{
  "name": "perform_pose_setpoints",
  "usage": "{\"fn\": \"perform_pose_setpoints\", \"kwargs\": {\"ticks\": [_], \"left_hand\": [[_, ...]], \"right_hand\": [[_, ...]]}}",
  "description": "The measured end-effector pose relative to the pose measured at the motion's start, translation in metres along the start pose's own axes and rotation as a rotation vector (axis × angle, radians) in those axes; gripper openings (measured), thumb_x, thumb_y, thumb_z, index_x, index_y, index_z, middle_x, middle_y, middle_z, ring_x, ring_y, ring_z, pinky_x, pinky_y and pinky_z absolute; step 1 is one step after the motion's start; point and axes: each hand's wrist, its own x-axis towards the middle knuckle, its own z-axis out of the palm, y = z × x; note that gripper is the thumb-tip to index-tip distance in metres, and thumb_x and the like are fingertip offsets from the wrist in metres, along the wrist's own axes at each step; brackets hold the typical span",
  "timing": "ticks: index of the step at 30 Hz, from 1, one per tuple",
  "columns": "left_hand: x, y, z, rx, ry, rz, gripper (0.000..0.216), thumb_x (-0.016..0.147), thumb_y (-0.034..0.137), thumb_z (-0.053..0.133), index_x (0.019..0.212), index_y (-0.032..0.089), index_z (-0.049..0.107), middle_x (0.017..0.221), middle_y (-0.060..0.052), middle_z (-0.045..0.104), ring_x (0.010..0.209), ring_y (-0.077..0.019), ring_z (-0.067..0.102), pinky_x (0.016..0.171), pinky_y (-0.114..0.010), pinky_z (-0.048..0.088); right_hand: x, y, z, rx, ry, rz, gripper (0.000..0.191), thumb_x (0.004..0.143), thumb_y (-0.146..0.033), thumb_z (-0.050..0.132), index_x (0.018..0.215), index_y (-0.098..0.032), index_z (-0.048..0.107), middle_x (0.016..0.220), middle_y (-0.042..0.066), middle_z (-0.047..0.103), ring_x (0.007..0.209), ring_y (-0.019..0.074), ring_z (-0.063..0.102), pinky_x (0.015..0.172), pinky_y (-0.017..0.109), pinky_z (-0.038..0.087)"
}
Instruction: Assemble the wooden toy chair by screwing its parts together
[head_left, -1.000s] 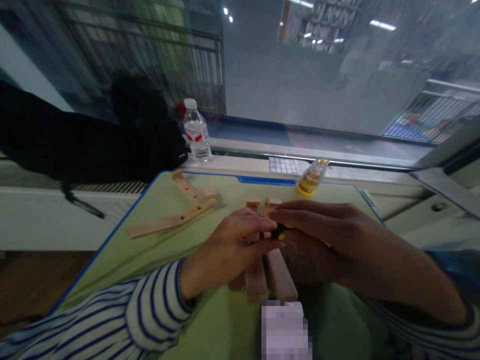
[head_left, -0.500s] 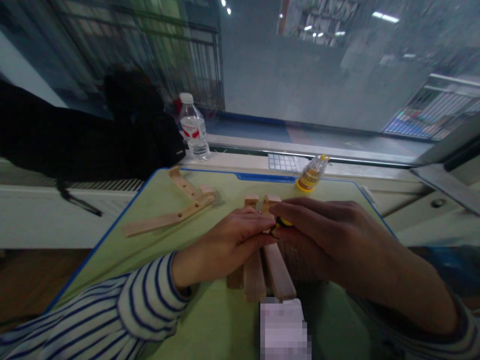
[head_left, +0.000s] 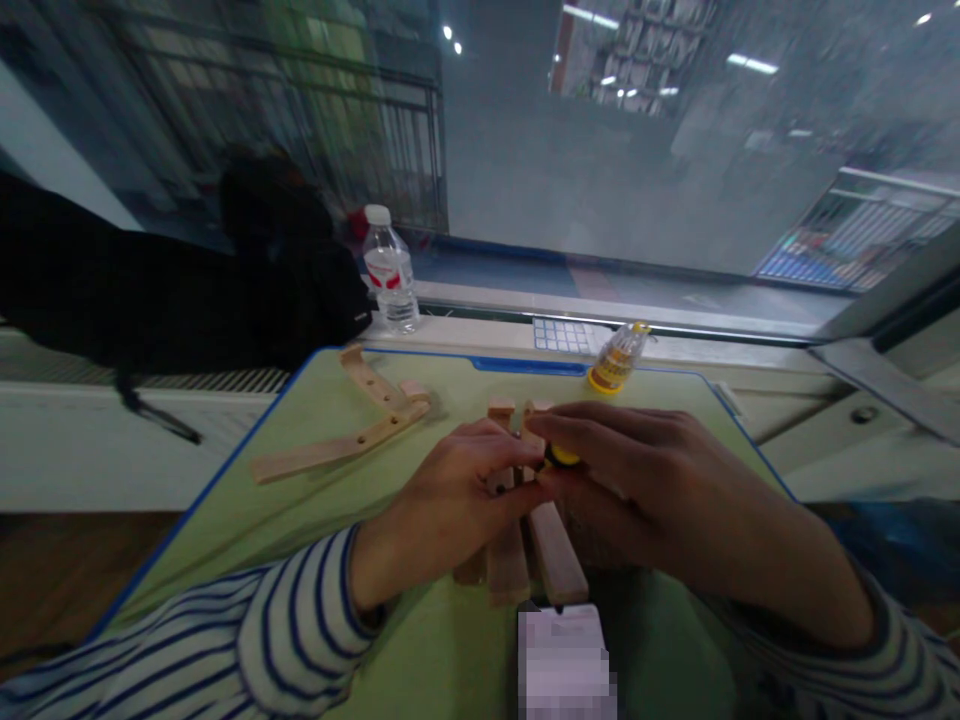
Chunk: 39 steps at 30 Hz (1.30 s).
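Note:
My right hand (head_left: 649, 480) is closed around the yellow-and-black handle of what looks like a screwdriver (head_left: 561, 455), mostly hidden by the fingers. Thumb and forefinger of my left hand (head_left: 469, 485) close at its front end; what they pinch there is hidden. Beneath both hands lie two wooden bars side by side, a left bar (head_left: 508, 570) and a right bar (head_left: 559, 560), each with a raised block at its far end. A dark hole or screw head shows on the left bar between my left fingers.
A jointed wooden piece (head_left: 330, 455) with holes lies at the left of the green table (head_left: 405, 650). A yellow-capped bottle (head_left: 619, 358) stands at the back right. On the sill are a water bottle (head_left: 391, 275) and a black bag (head_left: 292, 260). A phone (head_left: 566, 660) lies in front.
My left thumb and forefinger have parted further behind their tips, uncovering the dark spot on the left bar. Both hands stay at the screwdriver. The whole view has shifted slightly.

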Motion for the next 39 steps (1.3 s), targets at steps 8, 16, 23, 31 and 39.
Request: {"fn": "perform_pose_setpoints", "kwargs": {"ticks": [8, 16, 23, 31, 39], "left_hand": [[0.002, -0.0015, -0.0021, 0.006, -0.074, 0.032, 0.018, 0.089, 0.035, 0.056, 0.091, 0.022, 0.069, 0.09, 0.0, 0.068, 0.086, -0.0148, 0.06, 0.083, -0.03, 0.046], [0.0055, -0.0026, -0.0073, 0.044, -0.178, 0.113, 0.025, 0.094, 0.031, 0.046, 0.083, 0.018, 0.064, 0.085, -0.001, 0.063, 0.084, -0.0143, 0.058, 0.08, -0.028, 0.044], [0.0072, -0.0066, -0.0082, -0.066, -0.265, 0.119, 0.021, 0.095, 0.026, 0.043, 0.098, 0.019, 0.063, 0.098, -0.003, 0.064, 0.094, -0.0156, 0.057, 0.086, -0.03, 0.044], [0.001, -0.0001, -0.0017, 0.015, 0.003, 0.028, 0.01, 0.083, 0.029, 0.063, 0.085, 0.019, 0.066, 0.086, 0.0, 0.066, 0.085, -0.0157, 0.058, 0.082, -0.03, 0.046], [0.0017, 0.0008, -0.0033, 0.053, -0.044, 0.03, 0.016, 0.087, 0.034, 0.058, 0.087, 0.021, 0.068, 0.082, 0.001, 0.066, 0.079, -0.0139, 0.059, 0.074, -0.026, 0.046]], "right_hand": [[0.0002, 0.0002, 0.0005, 0.068, -0.045, -0.009, 0.045, 0.087, -0.014, 0.056, 0.13, -0.021, 0.049, 0.12, 0.007, 0.063, 0.103, 0.0196, 0.063, 0.088, 0.034, 0.053], [0.0003, -0.0011, 0.0027, -0.026, -0.047, 0.046, 0.034, 0.091, -0.024, 0.054, 0.124, -0.016, 0.053, 0.113, 0.008, 0.067, 0.094, 0.0209, 0.066, 0.083, 0.035, 0.054], [0.0022, -0.0025, 0.0038, -0.091, -0.028, 0.091, 0.037, 0.095, -0.033, 0.046, 0.127, -0.015, 0.052, 0.11, 0.01, 0.069, 0.086, 0.022, 0.069, 0.071, 0.034, 0.055], [0.0043, -0.0033, 0.0062, -0.09, -0.036, 0.1, 0.036, 0.094, -0.028, 0.047, 0.127, -0.015, 0.051, 0.113, 0.011, 0.068, 0.091, 0.0227, 0.068, 0.076, 0.036, 0.055], [-0.0025, -0.0031, -0.0012, -0.023, 0.004, 0.018, 0.044, 0.091, -0.023, 0.051, 0.134, -0.015, 0.044, 0.131, 0.008, 0.058, 0.104, 0.0205, 0.063, 0.086, 0.035, 0.054]]}}
